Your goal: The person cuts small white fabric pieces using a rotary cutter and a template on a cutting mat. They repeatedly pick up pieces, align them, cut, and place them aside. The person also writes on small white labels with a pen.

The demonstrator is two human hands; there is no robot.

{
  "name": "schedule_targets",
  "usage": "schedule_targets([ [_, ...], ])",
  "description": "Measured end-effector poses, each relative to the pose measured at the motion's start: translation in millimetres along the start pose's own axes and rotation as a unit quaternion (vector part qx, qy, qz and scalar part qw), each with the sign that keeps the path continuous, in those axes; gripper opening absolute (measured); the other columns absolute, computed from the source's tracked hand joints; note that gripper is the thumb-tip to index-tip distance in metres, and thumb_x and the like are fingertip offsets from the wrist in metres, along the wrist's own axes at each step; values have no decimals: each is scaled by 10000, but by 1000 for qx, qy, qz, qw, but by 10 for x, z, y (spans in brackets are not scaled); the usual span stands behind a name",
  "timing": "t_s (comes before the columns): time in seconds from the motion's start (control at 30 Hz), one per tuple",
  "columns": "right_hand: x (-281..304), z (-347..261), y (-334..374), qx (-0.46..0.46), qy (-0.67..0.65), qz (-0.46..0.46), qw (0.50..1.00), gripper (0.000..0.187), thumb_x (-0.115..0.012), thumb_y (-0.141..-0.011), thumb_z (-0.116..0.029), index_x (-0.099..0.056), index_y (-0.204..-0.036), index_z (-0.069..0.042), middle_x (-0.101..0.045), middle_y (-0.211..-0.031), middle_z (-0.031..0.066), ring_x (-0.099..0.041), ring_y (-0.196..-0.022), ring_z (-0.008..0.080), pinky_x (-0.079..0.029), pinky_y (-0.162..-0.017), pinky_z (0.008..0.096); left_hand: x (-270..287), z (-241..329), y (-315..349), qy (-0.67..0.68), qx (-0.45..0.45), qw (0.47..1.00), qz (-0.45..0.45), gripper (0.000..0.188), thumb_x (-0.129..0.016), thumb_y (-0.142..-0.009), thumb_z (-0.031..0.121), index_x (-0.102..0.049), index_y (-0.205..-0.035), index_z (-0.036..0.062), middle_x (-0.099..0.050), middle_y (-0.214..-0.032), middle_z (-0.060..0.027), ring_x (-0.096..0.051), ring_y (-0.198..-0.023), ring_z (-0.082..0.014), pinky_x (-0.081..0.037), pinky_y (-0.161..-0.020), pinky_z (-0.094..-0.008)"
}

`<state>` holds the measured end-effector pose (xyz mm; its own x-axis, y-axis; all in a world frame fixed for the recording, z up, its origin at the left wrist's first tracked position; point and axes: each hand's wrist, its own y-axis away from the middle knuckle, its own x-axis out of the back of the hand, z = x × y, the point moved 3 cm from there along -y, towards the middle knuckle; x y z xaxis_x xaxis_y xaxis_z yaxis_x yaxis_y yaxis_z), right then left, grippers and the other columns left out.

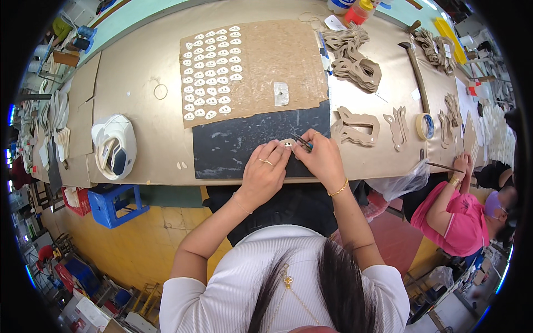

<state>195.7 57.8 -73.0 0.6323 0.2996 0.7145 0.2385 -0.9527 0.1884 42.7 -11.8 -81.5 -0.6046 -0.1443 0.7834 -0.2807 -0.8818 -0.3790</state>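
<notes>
Over the near edge of a black mat [233, 147], my left hand [264, 171] pinches a small white oval piece with dark holes [288, 142]. My right hand [323, 160] is closed round a slim dark pointed tool [300, 139], perhaps tweezers or snips, and its fingertips meet the piece's right side. Beyond them lies a brown paper sheet [266, 55] with rows of similar white pieces [222, 69] on its left part. A small pale plate with a dark spot [281, 94] rests on the sheet.
Left on the table stands a white shoe [114, 147]. At right are stacked beige cut pieces [358, 72], a hammer [417, 77] and a tape roll [425, 126]. A blue stool [114, 205] stands below left. A person in pink [455, 219] works at far right.
</notes>
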Motion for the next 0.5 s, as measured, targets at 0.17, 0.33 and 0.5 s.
schedule_targets([
  [0.17,-17,22,-2,-18,-12,-8,1000,215,-726,-855,-192,-665,-880,12,-693,-700,155,-699,-655,312,-518,-611,385,18,14,-5,-32,-18,999,1,474,-693,-705,26,-652,-1169,-65,-631,-1185,-174,-582,-1165,-329,-467,-1009,-453],
  [0.33,-17,13,0,-15,-10,-11,1000,201,-716,-869,-187,-669,-874,8,-687,-687,151,-687,-634,314,-512,-606,383,-4,0,17,-34,-16,999,-2,482,-690,-711,29,-653,-1185,-47,-626,-1204,-161,-574,-1185,-321,-454,-1018,-461],
  [0.5,52,-66,-21,-29,35,-23,999,208,-745,-859,-213,-679,-871,-17,-676,-701,139,-673,-654,329,-507,-611,402,13,24,15,-75,-16,997,-8,415,-697,-756,66,-668,-1160,-26,-631,-1203,-126,-578,-1189,-276,-443,-972,-435],
])
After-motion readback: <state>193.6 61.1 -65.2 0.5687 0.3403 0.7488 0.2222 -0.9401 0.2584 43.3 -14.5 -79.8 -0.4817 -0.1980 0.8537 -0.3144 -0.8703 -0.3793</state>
